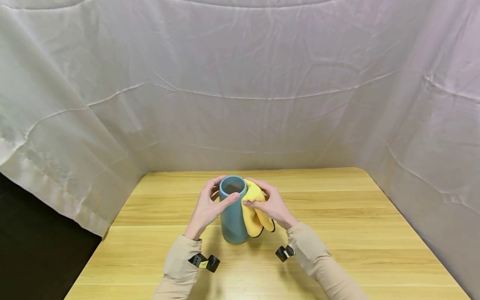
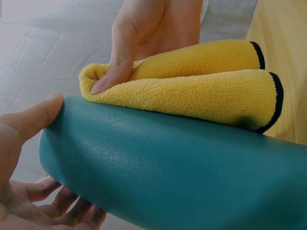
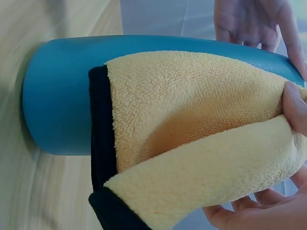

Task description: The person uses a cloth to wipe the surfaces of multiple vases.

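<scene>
A tall blue-green vase (image 1: 234, 223) with a round open mouth stands upright on the table. My left hand (image 1: 207, 204) grips it near the rim, thumb on the near side and fingers round the far left side. Against the vase's right side hangs a yellow cloth (image 1: 252, 216) with dark edging, folded over. My right hand (image 1: 273, 204) pinches the cloth near its top, the thumb (image 2: 115, 76) pressing into the fold. In the right wrist view the cloth (image 3: 192, 100) covers part of the vase (image 3: 57, 96), its dark-edged end toward the vase's base.
The wooden table (image 1: 337, 233) extends on both sides of the vase. A pale curtain (image 1: 262, 125) surrounds the table at the back and sides. A dark area (image 1: 33, 241) lies beyond the left edge. Small black cameras sit on both wrists.
</scene>
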Demonstrator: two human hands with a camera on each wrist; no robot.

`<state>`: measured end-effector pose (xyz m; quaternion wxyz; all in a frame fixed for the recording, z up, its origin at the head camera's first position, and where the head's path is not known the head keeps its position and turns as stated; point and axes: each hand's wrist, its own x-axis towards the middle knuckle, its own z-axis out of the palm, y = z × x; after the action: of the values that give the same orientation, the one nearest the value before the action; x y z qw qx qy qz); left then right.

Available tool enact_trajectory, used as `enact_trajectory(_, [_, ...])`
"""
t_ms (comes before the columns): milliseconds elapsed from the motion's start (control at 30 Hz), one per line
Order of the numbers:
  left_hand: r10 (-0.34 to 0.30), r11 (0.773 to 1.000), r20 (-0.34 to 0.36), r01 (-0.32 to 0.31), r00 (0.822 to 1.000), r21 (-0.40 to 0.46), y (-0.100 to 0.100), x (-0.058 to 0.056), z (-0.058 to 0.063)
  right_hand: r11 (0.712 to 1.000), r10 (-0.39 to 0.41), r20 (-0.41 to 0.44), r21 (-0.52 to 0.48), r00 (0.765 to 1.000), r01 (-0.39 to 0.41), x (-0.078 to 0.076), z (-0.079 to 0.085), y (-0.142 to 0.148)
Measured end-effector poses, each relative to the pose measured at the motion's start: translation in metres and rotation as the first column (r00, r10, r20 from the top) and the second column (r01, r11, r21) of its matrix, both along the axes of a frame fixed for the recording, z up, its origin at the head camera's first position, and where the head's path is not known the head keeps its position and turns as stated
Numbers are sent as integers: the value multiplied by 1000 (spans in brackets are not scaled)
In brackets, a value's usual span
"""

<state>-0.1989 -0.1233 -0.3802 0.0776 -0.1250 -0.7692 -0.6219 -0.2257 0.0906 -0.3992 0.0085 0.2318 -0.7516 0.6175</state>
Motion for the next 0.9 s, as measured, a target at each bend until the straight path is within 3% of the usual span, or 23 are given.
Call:
enact_trajectory(233, [-2, 1000, 1, 2, 1000, 0, 1, 0, -1, 1000, 13, 4, 1, 1000, -13, -1, -7, 3])
enact_trajectory(567, [0, 1000, 3, 0, 1000, 3, 1, 1, -1, 999, 16, 122, 37, 992, -21, -4, -46, 9])
enact_trajectory(900, [2, 1000, -2, -2, 1000, 10, 1, 1, 0, 999, 20, 108, 23, 994, -22, -3, -50, 10])
